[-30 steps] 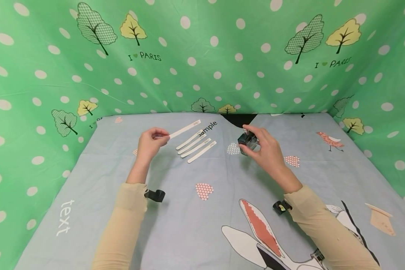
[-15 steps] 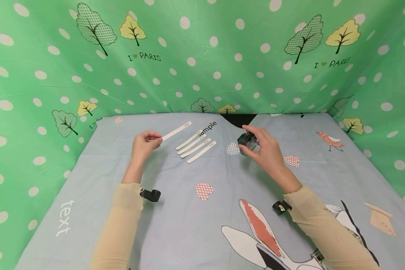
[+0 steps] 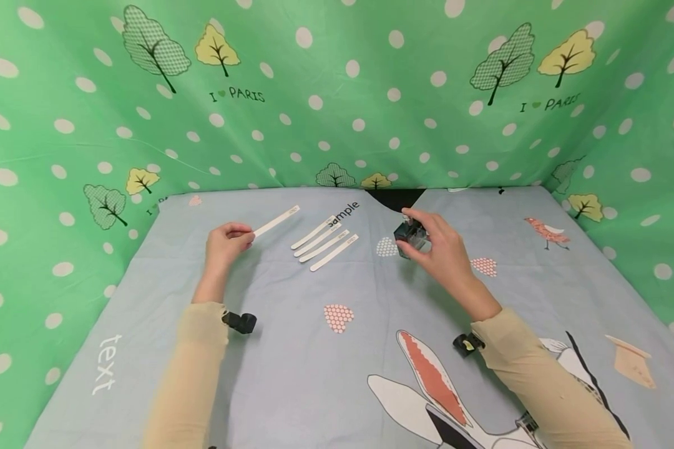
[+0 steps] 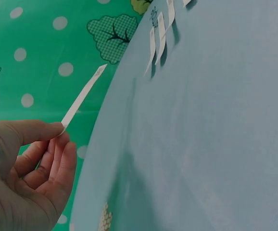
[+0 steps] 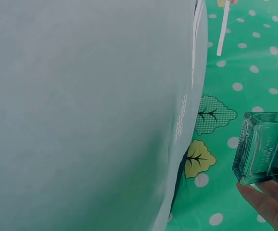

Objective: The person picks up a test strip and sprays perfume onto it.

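From the head view I see my left hand (image 3: 223,244) left of centre, pinching the near end of 1 white paper strip (image 3: 275,220) between thumb and fingertips, so the strip points up and to the right, lifted off the tabletop (image 3: 292,349). In the left wrist view the same strip (image 4: 82,96) sticks out from the thumb tip, thin and straight, with the other fingers curled loosely under it. I judge it very light and a little springy, easy to crease or drop, so a soft pinch right at the end, as now, suits it. My right hand (image 3: 440,249), right of centre in the frame, has its fingers curled round a small square glass bottle (image 3: 410,236), held tilted above the cloth; the right wrist view shows the bottle (image 5: 264,147) clear and blue-green with printed lettering, resting against the fingertips (image 5: 264,202). I judge it heavy for its size, hard, smooth and slippery, and breakable if it falls, so the flat sides are the place to grip (not the top, which I cannot make out clearly here). 4 more strips (image 3: 324,242) lie side by side on the tabletop between the 2 hands, nearer the left one, just beside the printed word "sample".
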Action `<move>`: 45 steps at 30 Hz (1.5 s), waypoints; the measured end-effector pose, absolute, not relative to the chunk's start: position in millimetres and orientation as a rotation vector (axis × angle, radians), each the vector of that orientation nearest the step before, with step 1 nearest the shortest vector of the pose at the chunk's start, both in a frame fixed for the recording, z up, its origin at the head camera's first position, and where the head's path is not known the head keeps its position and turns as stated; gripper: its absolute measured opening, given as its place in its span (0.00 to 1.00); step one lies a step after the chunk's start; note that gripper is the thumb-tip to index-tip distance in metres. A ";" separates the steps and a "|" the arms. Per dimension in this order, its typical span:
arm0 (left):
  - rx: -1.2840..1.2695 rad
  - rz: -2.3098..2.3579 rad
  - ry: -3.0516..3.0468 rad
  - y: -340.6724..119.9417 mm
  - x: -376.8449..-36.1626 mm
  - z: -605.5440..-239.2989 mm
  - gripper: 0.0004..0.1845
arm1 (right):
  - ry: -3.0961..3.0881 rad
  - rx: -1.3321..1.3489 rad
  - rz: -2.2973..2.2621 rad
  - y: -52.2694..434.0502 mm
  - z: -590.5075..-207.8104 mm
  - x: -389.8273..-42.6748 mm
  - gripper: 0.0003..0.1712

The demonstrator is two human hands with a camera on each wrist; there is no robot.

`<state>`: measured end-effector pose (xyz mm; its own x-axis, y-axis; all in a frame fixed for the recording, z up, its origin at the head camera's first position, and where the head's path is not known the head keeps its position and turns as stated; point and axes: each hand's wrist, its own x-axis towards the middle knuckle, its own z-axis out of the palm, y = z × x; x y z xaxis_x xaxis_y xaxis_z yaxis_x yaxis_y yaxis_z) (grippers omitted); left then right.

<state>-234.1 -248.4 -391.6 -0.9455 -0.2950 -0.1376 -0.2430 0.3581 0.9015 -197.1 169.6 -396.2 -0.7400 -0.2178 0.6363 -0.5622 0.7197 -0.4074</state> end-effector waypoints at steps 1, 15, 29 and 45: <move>0.512 -1.676 -2.553 -250.3 -234.5 -392.4 0.15 | -2.362 0.591 0.806 169.5 -396.4 -197.1 0.36; 0.581 -1.595 -2.611 -265.1 -235.6 -399.7 0.16 | -2.359 0.607 0.797 168.5 -396.0 -198.4 0.36; 0.654 -1.614 -2.613 -273.8 -236.4 -407.8 0.18 | -2.356 0.611 0.797 169.5 -398.0 -198.8 0.36; 0.611 -1.528 -2.641 -277.3 -234.9 -406.5 0.16 | -2.356 0.609 0.803 171.6 -400.5 -198.0 0.36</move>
<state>-234.9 -277.3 -406.5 -0.9224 -0.3478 -0.1678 -0.3188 0.4406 0.8392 -198.0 171.6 -400.5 -0.7332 -0.2297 0.6401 -0.5729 0.7157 -0.3994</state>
